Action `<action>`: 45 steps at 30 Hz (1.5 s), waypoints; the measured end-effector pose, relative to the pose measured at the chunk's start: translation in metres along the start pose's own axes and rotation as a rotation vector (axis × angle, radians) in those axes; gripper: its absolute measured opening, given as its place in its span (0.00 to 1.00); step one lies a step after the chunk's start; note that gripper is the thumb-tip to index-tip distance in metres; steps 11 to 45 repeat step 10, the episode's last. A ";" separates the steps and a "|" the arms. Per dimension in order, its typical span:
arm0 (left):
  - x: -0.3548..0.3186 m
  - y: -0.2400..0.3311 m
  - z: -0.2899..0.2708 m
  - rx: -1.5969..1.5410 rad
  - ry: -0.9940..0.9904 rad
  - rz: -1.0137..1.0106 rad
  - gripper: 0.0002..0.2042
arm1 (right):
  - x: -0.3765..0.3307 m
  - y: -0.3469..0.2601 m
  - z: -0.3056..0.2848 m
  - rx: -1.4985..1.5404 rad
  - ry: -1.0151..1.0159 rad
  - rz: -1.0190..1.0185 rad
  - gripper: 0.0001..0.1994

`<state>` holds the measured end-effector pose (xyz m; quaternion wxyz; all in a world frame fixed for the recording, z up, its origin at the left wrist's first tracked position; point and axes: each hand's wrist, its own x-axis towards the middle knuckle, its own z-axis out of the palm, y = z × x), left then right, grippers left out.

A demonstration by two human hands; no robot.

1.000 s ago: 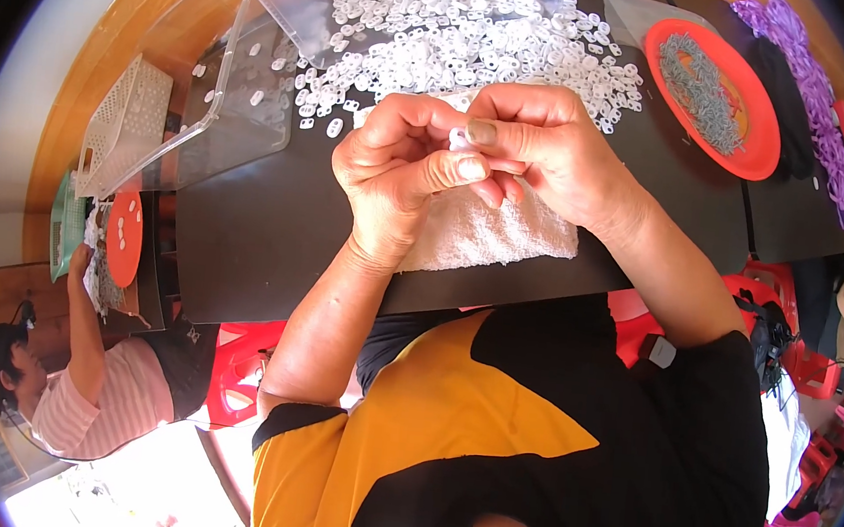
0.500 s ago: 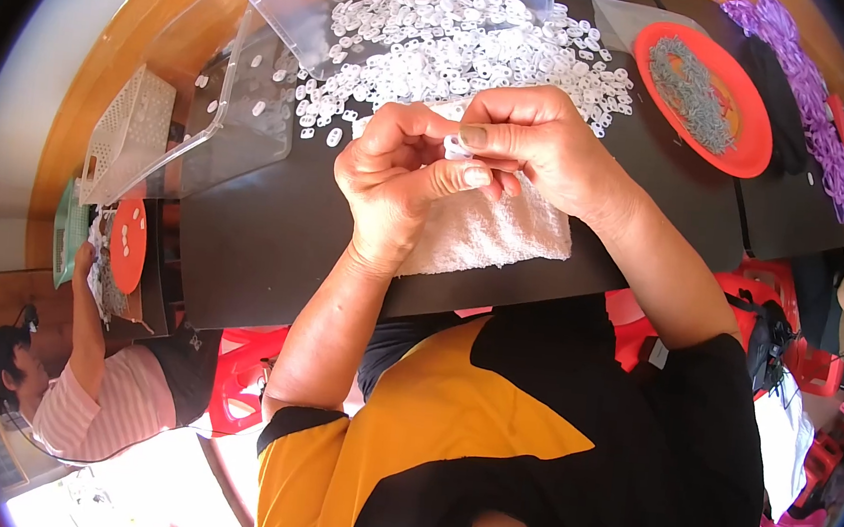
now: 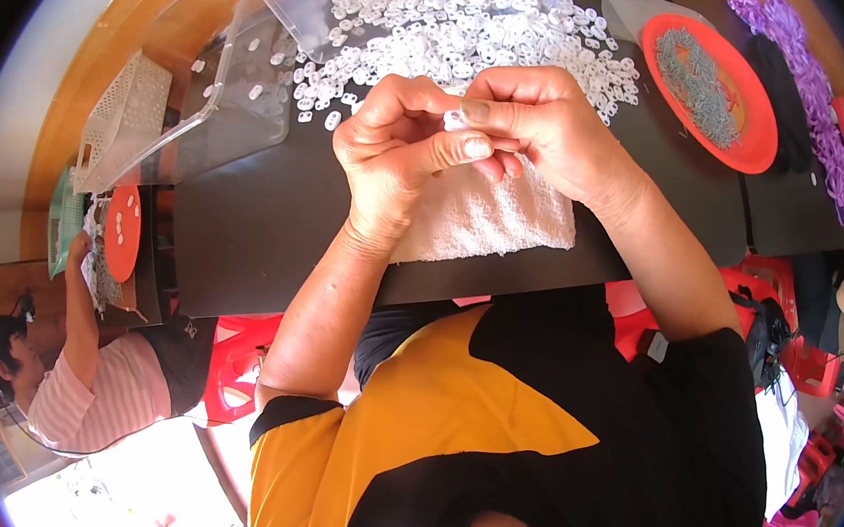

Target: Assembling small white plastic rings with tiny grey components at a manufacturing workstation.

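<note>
Over a folded white towel (image 3: 496, 220), my two hands meet around one small white plastic piece (image 3: 454, 121). My left hand (image 3: 388, 155) pinches it between thumb and bent forefinger. From the other side, the thumb and fingers of my right hand (image 3: 552, 134) close on it too. Most of the piece is hidden by the fingertips, so I cannot tell whether anything is fitted into it. Just beyond my hands spreads a big heap of white oval plastic pieces (image 3: 461, 41), each with small holes.
To the right, a red plate (image 3: 762, 143) bears a tangle of thin grey pieces (image 3: 698, 87). Purple strips (image 3: 808, 97) lie past it. A clear plastic box (image 3: 222, 85) and a white perforated basket (image 3: 124, 117) stand left. A person in a striped top (image 3: 105, 391) works at far left.
The view has shifted slightly, with my hands and the towel sitting a little higher in it. Both hands keep the same pinch on the white piece.
</note>
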<state>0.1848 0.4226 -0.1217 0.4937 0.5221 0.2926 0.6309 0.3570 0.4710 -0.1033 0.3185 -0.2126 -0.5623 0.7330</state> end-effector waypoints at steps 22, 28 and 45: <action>-0.005 0.007 0.014 0.107 0.044 0.042 0.11 | 0.000 0.000 -0.007 -0.085 0.121 -0.018 0.10; -0.005 0.007 0.014 0.107 0.044 0.042 0.11 | 0.000 0.000 -0.007 -0.085 0.121 -0.018 0.10; -0.005 0.007 0.014 0.107 0.044 0.042 0.11 | 0.000 0.000 -0.007 -0.085 0.121 -0.018 0.10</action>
